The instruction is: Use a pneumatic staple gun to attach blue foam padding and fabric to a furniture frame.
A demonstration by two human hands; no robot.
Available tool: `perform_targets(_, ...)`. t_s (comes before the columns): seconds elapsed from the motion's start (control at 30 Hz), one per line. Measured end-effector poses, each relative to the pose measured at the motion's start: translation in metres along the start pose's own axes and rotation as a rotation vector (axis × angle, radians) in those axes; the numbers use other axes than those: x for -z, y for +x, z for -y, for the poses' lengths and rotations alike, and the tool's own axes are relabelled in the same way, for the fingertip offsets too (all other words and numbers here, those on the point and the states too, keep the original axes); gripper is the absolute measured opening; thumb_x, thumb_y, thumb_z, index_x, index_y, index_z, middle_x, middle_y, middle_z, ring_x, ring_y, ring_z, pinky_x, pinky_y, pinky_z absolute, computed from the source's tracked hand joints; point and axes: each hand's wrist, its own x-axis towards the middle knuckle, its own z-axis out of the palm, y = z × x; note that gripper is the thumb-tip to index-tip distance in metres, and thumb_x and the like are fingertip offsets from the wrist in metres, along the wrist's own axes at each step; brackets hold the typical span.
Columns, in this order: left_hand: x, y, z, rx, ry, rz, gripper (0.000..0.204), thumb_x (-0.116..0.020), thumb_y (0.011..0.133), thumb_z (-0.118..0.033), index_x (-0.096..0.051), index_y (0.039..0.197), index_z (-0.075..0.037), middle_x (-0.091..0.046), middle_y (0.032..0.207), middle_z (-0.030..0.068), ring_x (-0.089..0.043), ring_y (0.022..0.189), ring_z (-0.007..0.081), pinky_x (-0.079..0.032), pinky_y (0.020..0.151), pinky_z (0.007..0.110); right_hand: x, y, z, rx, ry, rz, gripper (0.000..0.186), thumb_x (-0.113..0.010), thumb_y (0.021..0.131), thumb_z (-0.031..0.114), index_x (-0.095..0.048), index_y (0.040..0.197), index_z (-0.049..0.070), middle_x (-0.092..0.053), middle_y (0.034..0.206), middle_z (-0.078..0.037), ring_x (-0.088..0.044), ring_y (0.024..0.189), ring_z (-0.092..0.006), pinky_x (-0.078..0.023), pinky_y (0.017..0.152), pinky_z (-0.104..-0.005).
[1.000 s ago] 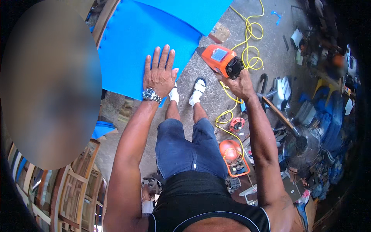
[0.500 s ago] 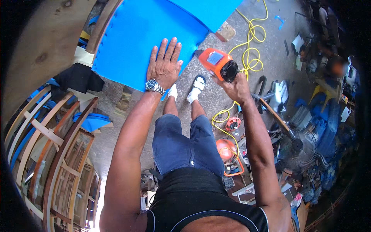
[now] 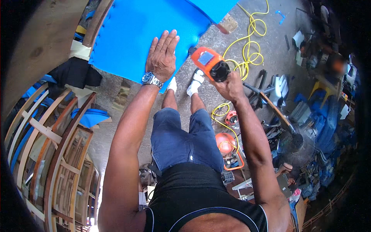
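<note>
A blue padded sheet [image 3: 123, 38], on a wood-edged piece, fills the upper middle, with another blue sheet [image 3: 210, 7] overlapping at its top right. My left hand [image 3: 161, 60] presses flat on the lower sheet near its right edge, fingers fairly straight, a steel watch on that wrist. My right hand [image 3: 231, 87] grips an orange power tool [image 3: 206, 62], apparently a stapler, whose dark nose points at the sheet's right edge, a short way right of my left fingers. Whether it touches the sheet I cannot tell.
Yellow hose [image 3: 253, 54] coils across the concrete floor toward an orange compressor [image 3: 226, 145] behind my right forearm. A standing fan [image 3: 297, 143] and piled scrap [image 3: 324, 116] fill the right. Wooden frames [image 3: 58, 162] crowd the left, below a wooden board [image 3: 36, 52].
Both hands have moved up and slightly inward in the picture over the last second. The tool has shifted left along with my right hand, still held, and the sheet appears slightly higher.
</note>
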Motion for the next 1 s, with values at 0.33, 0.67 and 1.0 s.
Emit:
perform_targets(0.33, 0.002, -0.004, 0.002, -0.017, 0.051, 0.041, 0.066, -0.065, 0.088, -0.01, -0.048, 0.152, -0.016, -0.037, 0.169, 0.0027, -0.032, 0.156, 0.0248, -0.022, 0.128, 0.05, 0.011, -0.016, 0.01, -0.01, 0.162, -0.081, 0.036, -0.084, 0.084, 0.038, -0.077, 0.102, 0.008, -0.077, 0.085, -0.016, -0.076, 0.081, -0.0345, -0.057, 0.071, -0.0442)
perform_targets(0.67, 0.0, 0.003, 0.002, -0.035, 0.018, 0.007, 0.062, -0.065, 0.09, -0.009, -0.051, 0.15, -0.016, -0.04, 0.167, 0.0033, -0.034, 0.155, 0.0253, -0.024, 0.127, 0.05, 0.006, 0.0, 0.036, -0.099, -0.08, 0.028, 0.043, -0.083, 0.08, 0.033, -0.073, 0.117, 0.012, -0.075, 0.087, -0.021, -0.074, 0.085, -0.041, -0.057, 0.075, -0.0507)
perform_targets(1.0, 0.01, 0.001, -0.009, -0.048, 0.061, -0.004, 0.044, -0.065, 0.094, -0.012, -0.061, 0.138, -0.019, -0.046, 0.161, 0.0028, -0.038, 0.153, 0.0268, -0.029, 0.124, 0.053, 0.001, -0.116, 0.0, -0.117, 0.227, -0.101, 0.043, -0.084, 0.089, 0.027, -0.071, 0.12, 0.002, -0.079, 0.103, -0.01, -0.075, 0.094, -0.023, -0.058, 0.085, -0.0352)
